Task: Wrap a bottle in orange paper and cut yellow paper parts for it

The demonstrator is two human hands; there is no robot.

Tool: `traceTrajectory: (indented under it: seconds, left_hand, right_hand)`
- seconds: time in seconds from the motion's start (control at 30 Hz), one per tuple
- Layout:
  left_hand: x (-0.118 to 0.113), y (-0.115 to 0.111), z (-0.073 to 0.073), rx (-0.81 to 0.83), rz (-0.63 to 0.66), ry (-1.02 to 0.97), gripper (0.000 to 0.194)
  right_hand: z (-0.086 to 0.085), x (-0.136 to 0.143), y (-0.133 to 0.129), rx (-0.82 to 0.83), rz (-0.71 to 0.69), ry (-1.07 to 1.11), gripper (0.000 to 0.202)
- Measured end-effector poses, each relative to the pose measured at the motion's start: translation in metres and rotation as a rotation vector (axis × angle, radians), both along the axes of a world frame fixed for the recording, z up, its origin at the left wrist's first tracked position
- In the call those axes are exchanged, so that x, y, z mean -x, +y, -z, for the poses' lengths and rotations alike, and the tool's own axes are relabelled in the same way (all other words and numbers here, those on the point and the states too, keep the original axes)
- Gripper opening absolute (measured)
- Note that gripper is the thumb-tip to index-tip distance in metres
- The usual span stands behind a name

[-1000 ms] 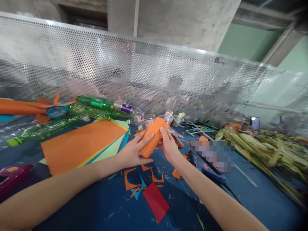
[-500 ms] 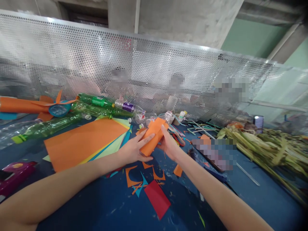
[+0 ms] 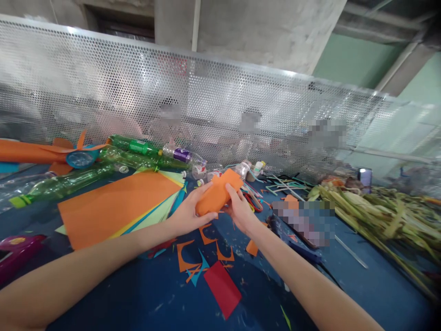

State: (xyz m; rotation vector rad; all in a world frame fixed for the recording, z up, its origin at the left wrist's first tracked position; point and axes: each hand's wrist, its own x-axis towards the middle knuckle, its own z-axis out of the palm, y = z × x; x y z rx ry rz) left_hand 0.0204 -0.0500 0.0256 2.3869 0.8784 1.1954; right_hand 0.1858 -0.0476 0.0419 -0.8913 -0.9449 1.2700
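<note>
Both hands hold one piece of orange paper, bent into a rounded, box-like shape, above the blue table. My left hand is closed on its left end, thumb along the lower edge. My right hand grips its right side, with the thumb on the front and the other fingers partly hidden behind. Below the hands lie orange paper scraps, blue scraps and a red paper rectangle. A stack of coloured sheets, an orange sheet on top, rests beside my left forearm.
Green plastic bottles and an orange paper model lie at the left, with a magenta tool nearer. Dry husks, a dark blue tool and a phone-like slab are at the right. A perforated metal screen stands behind.
The orange paper has turned between my hands, and its left end sits slightly higher. My left fingers have shifted behind it. The whole view has moved a little.
</note>
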Motion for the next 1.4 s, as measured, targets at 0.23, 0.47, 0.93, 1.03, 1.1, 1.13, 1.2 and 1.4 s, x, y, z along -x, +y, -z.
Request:
traceTrajectory:
  seconds: [0.23, 0.47, 0.93, 1.03, 1.1, 1.13, 1.2, 1.4]
  left_hand:
    - [0.0, 0.004, 0.004, 0.035, 0.045, 0.085, 0.058]
    - [0.001, 0.004, 0.002, 0.092, 0.039, 0.092, 0.079]
    - [0.004, 0.007, 0.002, 0.094, 0.13, 0.094, 0.095]
    - [0.004, 0.008, 0.002, 0.085, 0.128, 0.136, 0.103]
    - [0.005, 0.007, 0.003, 0.095, 0.119, 0.161, 0.1]
    - [0.005, 0.007, 0.003, 0.102, 0.113, 0.171, 0.097]
    - [0.005, 0.007, 0.004, 0.109, 0.101, 0.182, 0.092]
    - [0.005, 0.007, 0.005, 0.104, 0.082, 0.162, 0.089]
  right_hand:
    - [0.006, 0.0, 0.002, -0.019, -0.006, -0.037, 0.025]
    - [0.001, -0.002, 0.0, -0.024, -0.043, -0.07, 0.034]
    - [-0.005, -0.005, 0.0, 0.01, 0.02, -0.126, 0.03]
    - [-0.005, -0.005, 0.0, 0.028, 0.032, -0.133, 0.027]
    - [-0.005, -0.005, 0.0, 0.037, 0.042, -0.13, 0.027]
    - [-0.004, -0.005, 0.001, 0.04, 0.044, -0.127, 0.027]
    - [-0.003, -0.006, 0.002, 0.041, 0.049, -0.121, 0.027]
    - [-0.002, -0.008, 0.001, 0.005, 0.009, -0.078, 0.031]
